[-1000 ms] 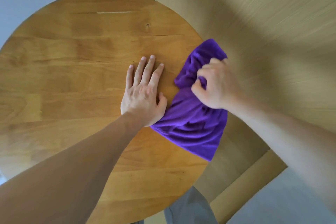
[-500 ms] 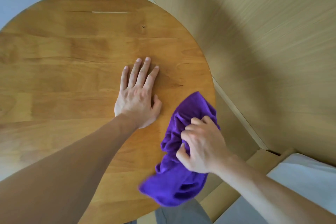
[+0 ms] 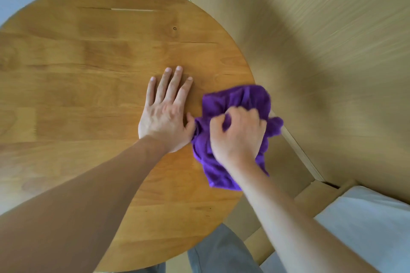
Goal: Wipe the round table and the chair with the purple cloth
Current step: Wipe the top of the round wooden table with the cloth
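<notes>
Right hand [image 3: 238, 134] is clenched round a bunched handful of the purple cloth [image 3: 233, 104], knuckles up, pressing it onto the right edge of the round table [image 3: 88, 95]; part of the cloth spills past the rim on the far right and a loose tail lies on the wood on the near side of my wrist. Left hand [image 3: 165, 115] lies flat, fingers straight and spread, palm down near the middle of the top, its thumb just touching the cloth. I judge the step in hand to be wiping the right-hand margin of the table top. To do it well I would hold even downward pressure, follow the curve of the rim, overlap each pass, and flatten the bunch so more fabric meets the wood. The bracing left hand covers a patch that will need its own pass, and it stands in the path of any stroke toward the centre. The broad left and far parts of the top show no cloth on them. Around: pale wood-grain flooring [image 3: 321, 51] to the right, a white cushioned surface [image 3: 366, 217] at the near right, which may be the chair though I cannot tell, and grey trousers [image 3: 217, 252] at the near edge.
</notes>
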A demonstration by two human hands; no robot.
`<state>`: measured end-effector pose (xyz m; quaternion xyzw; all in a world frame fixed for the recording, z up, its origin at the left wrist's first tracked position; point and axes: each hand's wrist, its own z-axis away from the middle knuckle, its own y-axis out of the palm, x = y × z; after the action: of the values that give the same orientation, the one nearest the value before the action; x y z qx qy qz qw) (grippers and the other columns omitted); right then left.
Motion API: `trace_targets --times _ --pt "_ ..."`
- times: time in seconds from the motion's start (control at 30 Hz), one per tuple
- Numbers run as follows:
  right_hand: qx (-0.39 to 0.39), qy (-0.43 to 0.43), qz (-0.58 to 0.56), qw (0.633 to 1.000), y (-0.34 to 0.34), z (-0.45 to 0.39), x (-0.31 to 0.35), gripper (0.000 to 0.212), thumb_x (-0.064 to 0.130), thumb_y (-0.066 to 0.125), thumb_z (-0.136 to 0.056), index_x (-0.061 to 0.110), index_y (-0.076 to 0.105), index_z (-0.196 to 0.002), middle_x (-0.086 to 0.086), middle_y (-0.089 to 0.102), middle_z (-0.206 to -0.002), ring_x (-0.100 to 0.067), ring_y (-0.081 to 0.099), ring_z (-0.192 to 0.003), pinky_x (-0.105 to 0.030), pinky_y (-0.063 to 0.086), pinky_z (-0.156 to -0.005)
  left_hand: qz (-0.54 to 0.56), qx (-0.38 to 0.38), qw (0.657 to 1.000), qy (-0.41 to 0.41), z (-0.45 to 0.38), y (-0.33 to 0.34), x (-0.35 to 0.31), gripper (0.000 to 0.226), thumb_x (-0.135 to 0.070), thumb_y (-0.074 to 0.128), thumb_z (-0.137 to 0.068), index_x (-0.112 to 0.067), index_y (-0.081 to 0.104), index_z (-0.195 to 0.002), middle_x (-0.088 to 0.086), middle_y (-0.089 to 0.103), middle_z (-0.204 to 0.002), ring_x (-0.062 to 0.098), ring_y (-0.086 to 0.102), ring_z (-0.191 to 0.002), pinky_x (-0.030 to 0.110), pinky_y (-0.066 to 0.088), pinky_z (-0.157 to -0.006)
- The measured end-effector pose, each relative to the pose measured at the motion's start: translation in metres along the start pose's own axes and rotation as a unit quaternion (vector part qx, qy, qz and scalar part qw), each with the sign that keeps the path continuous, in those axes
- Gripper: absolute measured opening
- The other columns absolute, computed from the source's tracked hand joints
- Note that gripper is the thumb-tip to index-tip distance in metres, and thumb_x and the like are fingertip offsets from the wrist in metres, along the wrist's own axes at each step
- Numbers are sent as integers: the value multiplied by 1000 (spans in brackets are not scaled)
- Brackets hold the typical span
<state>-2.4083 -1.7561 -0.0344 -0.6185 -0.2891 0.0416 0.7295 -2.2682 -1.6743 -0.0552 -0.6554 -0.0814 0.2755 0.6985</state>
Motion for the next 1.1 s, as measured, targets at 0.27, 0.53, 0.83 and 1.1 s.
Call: trace_targets --times 0.27,0.53,0.83,1.1 --pt "80 -275 7 958 -20 11 -47 25 31 56 -74 15 50 -55 -6 51 -56 -32 51 -64 -42 39 -63 6 -4 1000 -4 -1 -2 -2 81 -36 41 -81 -16 30 -159 7 13 -171 26 5 -159 51 5 -128" --pt "-15 77 21 997 10 -69 34 38 40 41 -83 15 69 -75 -5 69 -80 -33 55 -89 -43 34 -81 10 -9 1000 -1 0 0 0 77 -36 39 -84 -13 32 -158 10 16 -170 28 8 -158 52 5 -127" --pt "204 -457 73 863 -29 -95 -35 28 36 43 -77 18 47 -57 -1 54 -57 -28 50 -70 -39 34 -72 4 0 1000 0 -1 -3 -2 83 -35 42 -78 -14 32 -158 9 15 -171 28 8 -158 53 7 -127" --pt "18 -82 24 996 8 -106 32 27 37 41 -84 20 46 -64 -1 65 -71 -29 54 -85 -41 33 -83 5 -4 1000 2 -1 0 -1 72 -35 44 -79 -11 40 -146 11 19 -170 29 10 -158 55 9 -127"
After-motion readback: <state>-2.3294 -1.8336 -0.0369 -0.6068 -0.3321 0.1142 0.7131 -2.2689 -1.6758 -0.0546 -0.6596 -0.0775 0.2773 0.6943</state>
